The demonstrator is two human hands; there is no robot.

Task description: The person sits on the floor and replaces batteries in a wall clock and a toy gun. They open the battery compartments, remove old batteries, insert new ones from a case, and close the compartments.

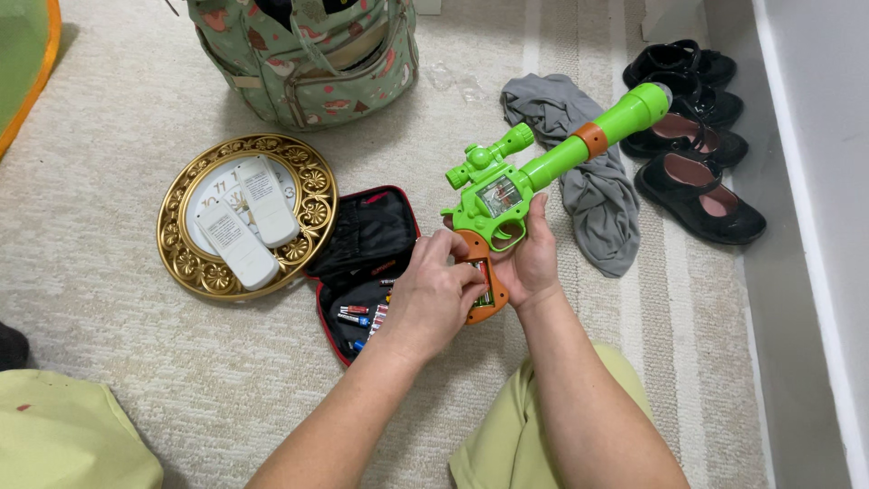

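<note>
Beige carpet floor (136, 362) under everything. Patterned green backpack (308, 54) well beyond the toy gun, toward the upper left. Round gold-framed clock (186, 213) left of the toy gun, carrying two white remotes (249, 222). Grey cloth (588, 190) just beyond the toy gun's barrel; black shoes (692, 136) farther right by the wall. Open black pouch (367, 240) with batteries (355, 314) just left of the toy gun. Green toy gun (543, 158) held above the carpet, barrel up-right. Right hand (532, 258) wrapped round the orange grip. Left hand (434, 294) pinching at the grip's open side.
</note>
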